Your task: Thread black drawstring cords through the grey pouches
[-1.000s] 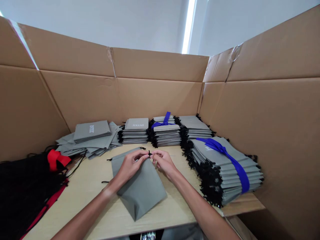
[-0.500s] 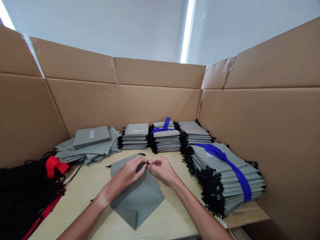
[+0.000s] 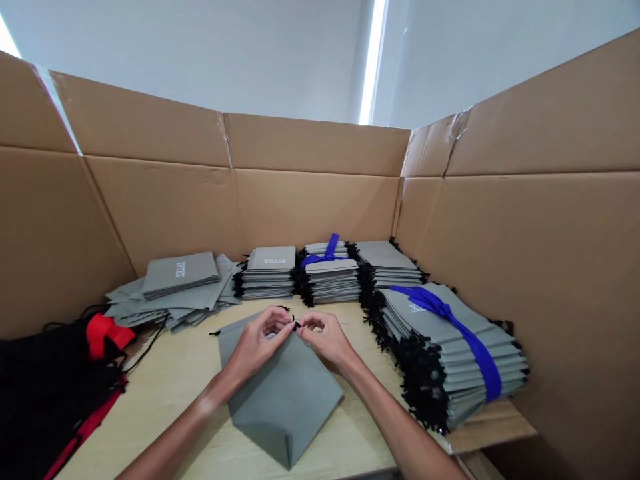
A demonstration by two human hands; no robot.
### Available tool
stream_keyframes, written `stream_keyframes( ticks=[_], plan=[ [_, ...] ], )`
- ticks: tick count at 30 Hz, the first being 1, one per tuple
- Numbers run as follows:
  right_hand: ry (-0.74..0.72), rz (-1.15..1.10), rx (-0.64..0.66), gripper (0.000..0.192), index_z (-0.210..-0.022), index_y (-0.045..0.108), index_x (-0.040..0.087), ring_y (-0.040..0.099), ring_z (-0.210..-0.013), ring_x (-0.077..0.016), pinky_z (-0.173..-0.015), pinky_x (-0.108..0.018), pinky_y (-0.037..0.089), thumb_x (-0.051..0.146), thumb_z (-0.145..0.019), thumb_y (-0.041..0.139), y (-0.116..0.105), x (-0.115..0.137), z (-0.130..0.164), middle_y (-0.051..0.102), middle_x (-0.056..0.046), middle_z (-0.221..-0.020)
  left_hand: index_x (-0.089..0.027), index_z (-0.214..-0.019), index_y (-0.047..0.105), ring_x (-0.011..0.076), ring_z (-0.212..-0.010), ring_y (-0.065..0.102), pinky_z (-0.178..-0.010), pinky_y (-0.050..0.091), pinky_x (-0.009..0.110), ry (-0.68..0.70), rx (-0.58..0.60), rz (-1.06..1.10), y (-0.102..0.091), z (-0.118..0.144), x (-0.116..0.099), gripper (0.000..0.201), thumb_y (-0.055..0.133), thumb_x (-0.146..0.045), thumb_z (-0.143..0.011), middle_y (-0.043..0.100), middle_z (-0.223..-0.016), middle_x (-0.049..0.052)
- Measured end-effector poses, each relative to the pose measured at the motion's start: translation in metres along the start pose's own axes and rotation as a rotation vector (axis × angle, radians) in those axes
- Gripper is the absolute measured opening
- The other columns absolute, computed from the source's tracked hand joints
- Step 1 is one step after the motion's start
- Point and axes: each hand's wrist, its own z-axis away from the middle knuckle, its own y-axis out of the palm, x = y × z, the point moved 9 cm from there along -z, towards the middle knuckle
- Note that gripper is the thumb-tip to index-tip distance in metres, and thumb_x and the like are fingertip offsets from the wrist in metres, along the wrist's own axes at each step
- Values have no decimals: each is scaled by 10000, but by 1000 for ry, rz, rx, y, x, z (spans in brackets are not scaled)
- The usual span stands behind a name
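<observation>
A grey fabric drawstring pouch [image 3: 290, 400] hangs at a slant over the table, its lower corner toward me. At its upper corner is a short black cord [image 3: 296, 326]. My left hand [image 3: 261, 341] pinches this cord between thumb and fingers. From the other side, my right hand [image 3: 326, 337] closes thumb and fingertips on the same cord. The two hands nearly touch, and the fingers partly hide the cord. Beyond my left hand a grey edge with black cord ends [image 3: 215, 333] shows; I cannot tell whether it belongs to a second pouch.
Loose grey pouches [image 3: 180, 277] lie at the back left, black cords [image 3: 47, 387] with a red band at the left. Stacks of corded pouches [image 3: 273, 273] line the back. A bundle tied with blue ribbon [image 3: 465, 327] sits right. Cardboard walls [image 3: 320, 200] surround the table.
The pouch's lower part has swung a little to the right and spread flatter. My left hand's fingers have lifted and arched, while both hands stay at the cord.
</observation>
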Motion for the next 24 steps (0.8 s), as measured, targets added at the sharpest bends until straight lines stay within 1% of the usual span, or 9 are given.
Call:
stream_keyframes(
  ticks=[5,8,10,13,15,17,19,21,24],
  plan=[
    [-16,66,-58,130,-859,802,199,627,-725,-163,-669,-255,493,266,-756,760,-3,4,3,774,-26,-844,-259,-1017,884,274,-941,831,-858,689,390,81,5,-132,-4,0,-1,221,720,-406,-996,884,-1032,66],
    [1,144,-69,177,-882,809,203,595,-672,-141,-632,-239,452,202,-728,721,-1,5,5,731,9,-780,-269,-1037,895,278,-953,829,-894,682,415,157,48,-153,-3,-2,-5,235,679,-361,-1021,884,-1031,67],
    [-4,180,-71,202,-894,813,205,587,-654,-134,-629,-237,441,186,-723,708,0,7,7,707,23,-749,-261,-1041,884,272,-945,822,-890,672,407,200,79,-176,-2,-2,-9,245,651,-336,-1036,877,-1022,75],
    [-32,208,-77,211,-905,816,217,595,-648,-135,-617,-235,439,191,-728,704,1,10,9,712,27,-747,-250,-1056,819,252,-922,796,-852,650,368,252,83,-251,2,-1,-16,219,602,-284,-1055,839,-998,69],
    [-54,216,-82,204,-901,816,225,594,-632,-135,-602,-234,442,202,-731,706,3,12,10,721,27,-745,-242,-1069,741,235,-906,770,-830,632,343,292,78,-303,6,1,-19,203,540,-217,-1062,791,-986,62],
    [-84,222,-90,186,-891,814,227,591,-615,-134,-592,-236,449,216,-737,711,4,15,10,733,21,-749,-237,-1078,665,224,-895,740,-818,615,328,331,67,-346,11,5,-20,230,462,-132,-1049,734,-981,62],
    [-127,229,-102,166,-881,814,227,600,-616,-136,-586,-240,454,230,-747,716,6,20,11,759,5,-783,-238,-1110,612,225,-908,716,-826,602,330,352,44,-389,14,8,-17,269,419,-73,-1019,685,-997,67],
    [-169,244,-113,148,-874,815,227,611,-620,-138,-577,-242,455,247,-759,724,9,25,13,781,-9,-817,-236,-1151,578,232,-922,699,-838,593,341,357,19,-430,16,11,-14,293,406,-53,-1000,652,-1019,73],
    [-215,279,-155,141,-874,819,230,600,-586,-133,-570,-242,458,258,-768,730,11,32,15,769,-2,-772,-231,-1157,550,237,-916,683,-835,583,352,363,-4,-478,15,13,-14,283,393,-54,-1001,629,-1019,74]
  ],
)
